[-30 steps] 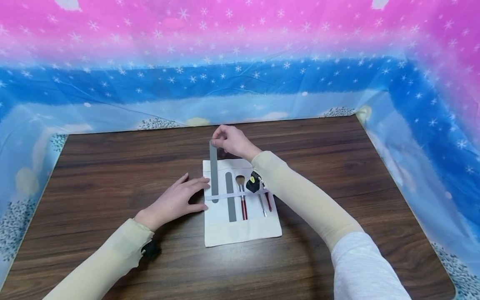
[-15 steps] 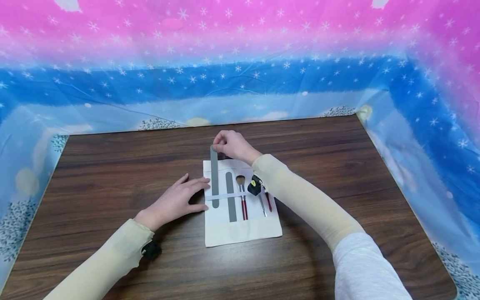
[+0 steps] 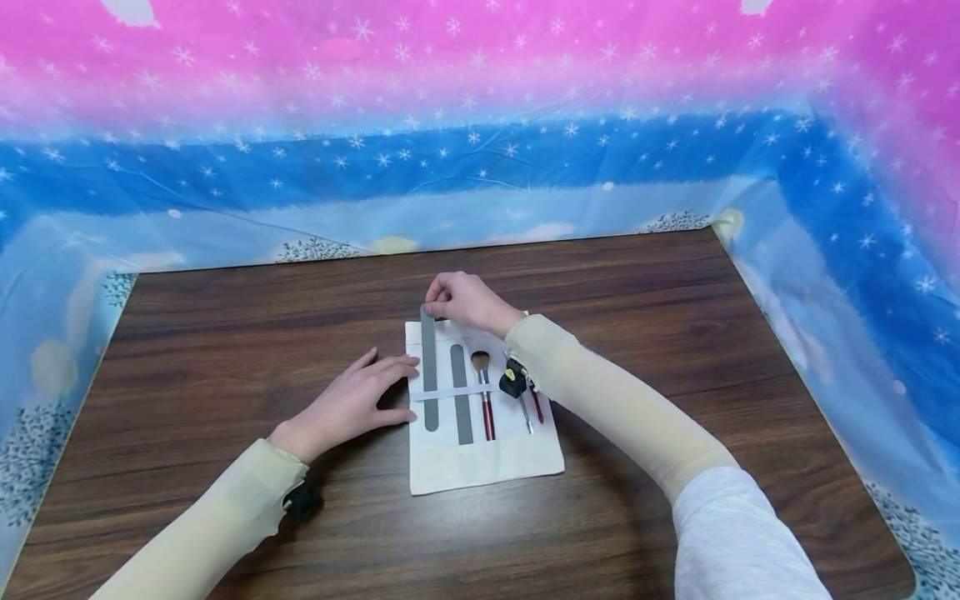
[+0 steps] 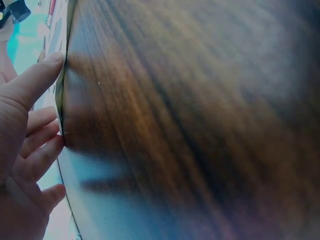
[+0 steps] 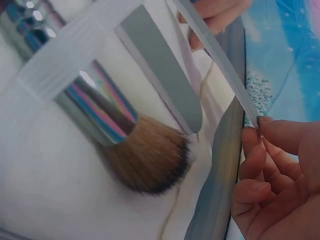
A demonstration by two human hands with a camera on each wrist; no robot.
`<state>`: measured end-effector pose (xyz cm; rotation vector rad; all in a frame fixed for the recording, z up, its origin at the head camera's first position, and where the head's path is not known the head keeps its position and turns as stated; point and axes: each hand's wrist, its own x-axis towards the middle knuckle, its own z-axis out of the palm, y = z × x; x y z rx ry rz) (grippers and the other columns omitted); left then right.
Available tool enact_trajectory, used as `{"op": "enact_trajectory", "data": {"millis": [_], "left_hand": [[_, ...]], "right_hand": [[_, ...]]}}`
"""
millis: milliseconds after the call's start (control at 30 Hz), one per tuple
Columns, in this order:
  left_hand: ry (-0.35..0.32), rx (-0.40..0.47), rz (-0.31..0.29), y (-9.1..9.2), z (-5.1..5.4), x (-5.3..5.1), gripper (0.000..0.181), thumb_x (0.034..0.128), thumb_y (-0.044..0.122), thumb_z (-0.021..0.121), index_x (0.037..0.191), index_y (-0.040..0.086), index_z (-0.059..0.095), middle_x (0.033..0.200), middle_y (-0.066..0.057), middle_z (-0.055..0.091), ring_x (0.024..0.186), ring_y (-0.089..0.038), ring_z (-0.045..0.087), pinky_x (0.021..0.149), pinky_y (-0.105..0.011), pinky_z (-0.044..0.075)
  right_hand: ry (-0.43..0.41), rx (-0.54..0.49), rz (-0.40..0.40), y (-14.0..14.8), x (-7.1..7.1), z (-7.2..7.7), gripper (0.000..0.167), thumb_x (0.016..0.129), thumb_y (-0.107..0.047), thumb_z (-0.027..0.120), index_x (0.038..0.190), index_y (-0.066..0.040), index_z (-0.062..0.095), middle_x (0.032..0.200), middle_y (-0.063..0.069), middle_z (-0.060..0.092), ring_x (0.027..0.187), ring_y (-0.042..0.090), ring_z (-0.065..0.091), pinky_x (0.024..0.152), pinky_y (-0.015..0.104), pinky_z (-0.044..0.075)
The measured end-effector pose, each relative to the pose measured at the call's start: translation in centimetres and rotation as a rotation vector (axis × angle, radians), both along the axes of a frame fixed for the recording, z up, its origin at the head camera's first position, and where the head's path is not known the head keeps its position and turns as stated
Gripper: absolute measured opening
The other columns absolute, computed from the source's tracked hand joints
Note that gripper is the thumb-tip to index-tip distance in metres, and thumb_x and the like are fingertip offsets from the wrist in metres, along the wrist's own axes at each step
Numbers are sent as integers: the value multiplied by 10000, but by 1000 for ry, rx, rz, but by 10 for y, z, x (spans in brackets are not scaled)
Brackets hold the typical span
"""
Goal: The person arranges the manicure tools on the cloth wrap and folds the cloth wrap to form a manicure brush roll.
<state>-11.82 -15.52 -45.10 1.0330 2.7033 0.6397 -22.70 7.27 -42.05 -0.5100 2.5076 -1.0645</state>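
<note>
My right hand [image 3: 468,300] pinches the top end of a grey nail file [image 3: 429,358], which runs down under a white elastic band [image 3: 450,392]. The band crosses a white cloth pouch [image 3: 487,471]. A second nail file [image 3: 460,375] lies under the same band, and beside it a makeup brush [image 3: 482,362] with a red handle. In the right wrist view the brush's brown bristles [image 5: 150,155] are close to the camera. My left hand [image 3: 352,400] rests at the pouch's left edge with its fingers spread, fingertips touching the cloth.
Toward the pouch's right side lie a slim metal tool [image 3: 527,414] and a dark red tool [image 3: 537,404], partly hidden by the right wrist camera [image 3: 513,379]. The wooden table [image 3: 247,333] is bordered by a patterned cloth backdrop [image 3: 480,158].
My right hand has moved down toward the pouch, and the nail file has slid further under the band. The left hand has stayed put.
</note>
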Motion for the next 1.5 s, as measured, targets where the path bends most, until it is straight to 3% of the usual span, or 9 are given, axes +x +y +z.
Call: {"op": "enact_trajectory", "data": {"millis": [367, 1500], "left_hand": [[3, 2, 0, -1, 0, 1, 550, 908, 314, 834, 1335, 19, 651, 1482, -143, 585, 1385, -313, 546, 1225, -614, 232], [-1, -13, -5, -1, 2, -2, 548, 909, 313, 833, 1336, 19, 656, 1483, -147, 586, 1389, -312, 543, 1221, -624, 232]], "right_hand": [[-3, 31, 50, 2, 10, -5, 139, 1036, -202, 677, 1087, -73, 681, 923, 29, 678, 761, 137, 571, 668, 244, 447], [73, 175, 187, -1, 35, -7, 136, 1030, -227, 689, 1083, -103, 684, 971, 11, 719, 827, 130, 636, 752, 259, 495]]}}
